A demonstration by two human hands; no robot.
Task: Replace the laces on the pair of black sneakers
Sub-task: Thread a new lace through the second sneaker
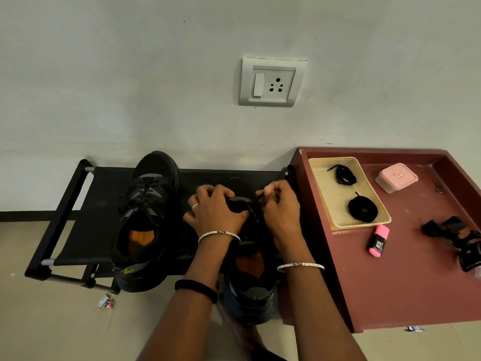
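On the rack (78, 194), the left sneaker (148, 217) sits laced up, toe to the wall, waiting its turn by the look of it. Beside it the right sneaker (250, 287) points the same way, heel toward the person, so the eyelets face up within easy reach. The left hand (216, 207) is curled over the tongue, gripping the upper, likely to steady the shoe against the pull. The right hand (278, 204) pinches a black lace (256, 207) at the eyelet row; going in or coming out, I cannot tell. Over on the table (390, 282), the tray (322, 194) keeps two lace bundles (362, 210) together, near that right hand for the swap.
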